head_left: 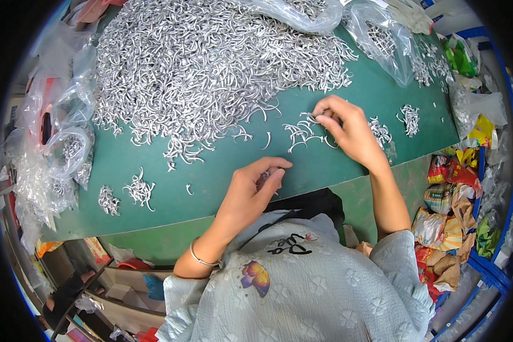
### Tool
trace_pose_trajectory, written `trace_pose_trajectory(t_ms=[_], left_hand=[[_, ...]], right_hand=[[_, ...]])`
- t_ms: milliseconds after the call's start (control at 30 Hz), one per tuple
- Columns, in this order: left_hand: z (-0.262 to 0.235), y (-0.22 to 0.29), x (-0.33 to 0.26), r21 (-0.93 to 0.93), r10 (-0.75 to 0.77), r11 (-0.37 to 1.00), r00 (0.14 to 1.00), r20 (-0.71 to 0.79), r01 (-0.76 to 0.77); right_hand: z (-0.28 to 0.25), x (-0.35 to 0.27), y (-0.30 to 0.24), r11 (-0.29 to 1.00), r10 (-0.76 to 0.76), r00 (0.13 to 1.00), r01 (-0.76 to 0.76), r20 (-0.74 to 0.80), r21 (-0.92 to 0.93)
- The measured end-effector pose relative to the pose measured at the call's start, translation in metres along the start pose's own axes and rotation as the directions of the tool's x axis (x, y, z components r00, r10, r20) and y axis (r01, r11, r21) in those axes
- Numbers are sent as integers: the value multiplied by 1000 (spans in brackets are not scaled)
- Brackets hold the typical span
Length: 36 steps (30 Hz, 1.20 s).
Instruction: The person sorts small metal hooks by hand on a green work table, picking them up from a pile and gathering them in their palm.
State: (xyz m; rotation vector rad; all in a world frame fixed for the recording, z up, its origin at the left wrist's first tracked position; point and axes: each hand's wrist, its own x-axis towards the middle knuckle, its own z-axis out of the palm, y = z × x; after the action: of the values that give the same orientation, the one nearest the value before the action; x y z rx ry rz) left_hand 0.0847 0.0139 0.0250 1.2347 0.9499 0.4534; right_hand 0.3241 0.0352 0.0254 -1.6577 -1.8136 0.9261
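A large heap of small curved silvery metal pieces (211, 68) covers the far part of the green table (222, 194). My right hand (350, 128) is closed at a small loose group of these pieces (299, 134), thumb and forefinger pinching a curved metal piece (309, 117). Near the table's front edge, my left hand (251, 185) is curled, thumb and forefinger close together; whatever lies inside it is hidden. One single curved piece (268, 140) lies between the hands and the heap.
Small piles sit at the left (139, 189) and right (409, 119). Clear plastic bags with metal pieces stand at the left edge (74, 142) and far right (382, 43). Colourful packages (447, 199) fill a blue-framed rack at the right. Wooden shelving (131, 305) stands lower left.
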Motion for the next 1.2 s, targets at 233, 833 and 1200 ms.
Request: trace_pose_trajectory(t_ms=[233,833,1200], left_hand=[[2,6,3,-6,23,1000,999,27,-23],[24,-4,13,-715,-51,685,988,144,140],[25,-4,15,-728,-53,672,990,130,132]], right_hand=[[-13,-1,10,993,116,954,-108,-276,42],[-11,-12,-5,999,-22,980,14,-200,-44],[-8,-24,8,906,-260,956,194,-134,-377]])
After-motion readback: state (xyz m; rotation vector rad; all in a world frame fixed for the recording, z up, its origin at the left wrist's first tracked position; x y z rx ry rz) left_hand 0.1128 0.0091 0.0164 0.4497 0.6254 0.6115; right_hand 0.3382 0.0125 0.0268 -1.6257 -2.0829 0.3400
